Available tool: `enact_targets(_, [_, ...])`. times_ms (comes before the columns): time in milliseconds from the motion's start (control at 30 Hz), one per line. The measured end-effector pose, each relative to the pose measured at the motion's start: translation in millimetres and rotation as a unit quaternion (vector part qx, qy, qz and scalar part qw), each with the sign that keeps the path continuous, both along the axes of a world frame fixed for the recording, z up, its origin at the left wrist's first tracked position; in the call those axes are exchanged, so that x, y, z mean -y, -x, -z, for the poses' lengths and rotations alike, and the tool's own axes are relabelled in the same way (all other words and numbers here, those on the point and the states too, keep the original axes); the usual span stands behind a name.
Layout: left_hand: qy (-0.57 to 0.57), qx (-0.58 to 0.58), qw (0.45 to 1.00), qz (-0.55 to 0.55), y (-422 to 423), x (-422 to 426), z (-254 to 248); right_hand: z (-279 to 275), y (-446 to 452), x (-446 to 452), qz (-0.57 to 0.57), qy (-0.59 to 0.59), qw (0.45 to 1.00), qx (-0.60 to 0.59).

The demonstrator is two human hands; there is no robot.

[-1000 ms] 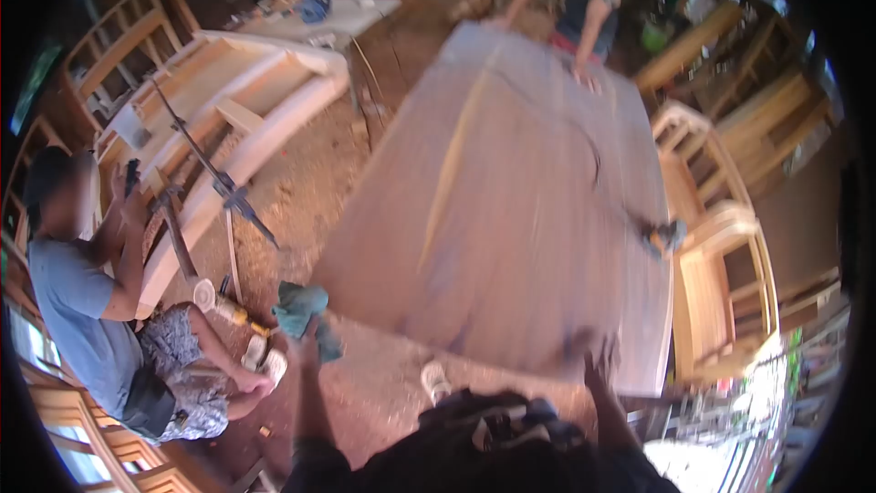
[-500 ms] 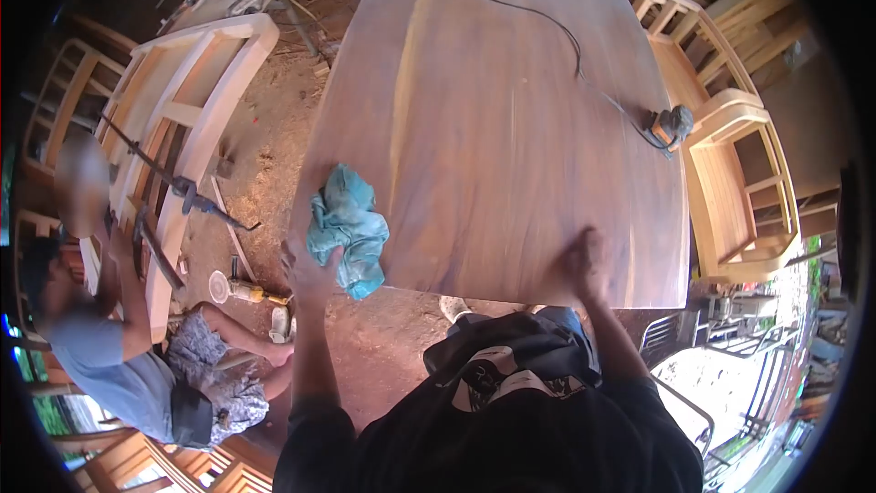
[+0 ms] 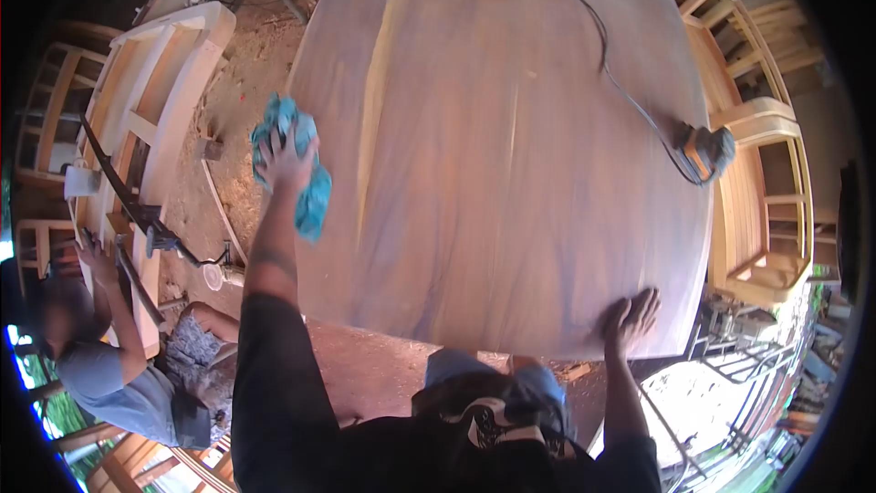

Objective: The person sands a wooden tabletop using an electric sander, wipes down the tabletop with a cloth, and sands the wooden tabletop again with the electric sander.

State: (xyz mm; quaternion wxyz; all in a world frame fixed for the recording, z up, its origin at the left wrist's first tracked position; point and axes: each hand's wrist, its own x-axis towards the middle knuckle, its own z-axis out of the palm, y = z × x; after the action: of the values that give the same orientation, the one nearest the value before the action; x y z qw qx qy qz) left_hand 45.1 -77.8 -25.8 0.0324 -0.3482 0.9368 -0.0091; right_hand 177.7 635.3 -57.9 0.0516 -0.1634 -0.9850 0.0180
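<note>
A teal cloth (image 3: 313, 201) lies crumpled over the left edge of a large brown wooden tabletop (image 3: 474, 173). My left hand (image 3: 285, 160) presses down on the cloth with its fingers spread over it, and the lower part of the cloth hangs out beside the wrist. Close to the near right corner, my right hand (image 3: 631, 319) rests on the wood, fingers stretched out and nothing in them.
An electric sander (image 3: 707, 153) sits at the tabletop's right edge, its black cable (image 3: 600, 36) running across the wood. Wooden bench frames (image 3: 757, 137) stand on the right. On the left, a co-worker (image 3: 119, 383) sits beside a pale wooden frame (image 3: 173, 100) with a long clamp (image 3: 151, 219).
My left hand has gone from beside the cloth onto it, and both are farther up the left edge. My right hand has shifted right. Another person's hand at the far end has left view.
</note>
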Motion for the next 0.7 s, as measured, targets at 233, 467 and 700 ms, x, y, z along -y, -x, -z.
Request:
enact_targets(233, [-0.058, -0.129, 0.980, 0.139, 234.2, -135.9, 11.7, -3.6, 0.8, -0.8, -0.033, 0.008, 0.999, 0.002])
enact_targets(467, [-0.142, -0.036, 0.729, 0.669, 113.6, -522.5, 34.1, -7.7, 4.7, -1.7, -0.034, 0.032, 0.999, -0.027])
enact_targets(700, [-0.246, -0.114, 0.749, 0.605, 46.3, -401.1, 6.5, -9.8, 4.5, 2.9, -0.031, 0.037, 0.998, -0.042])
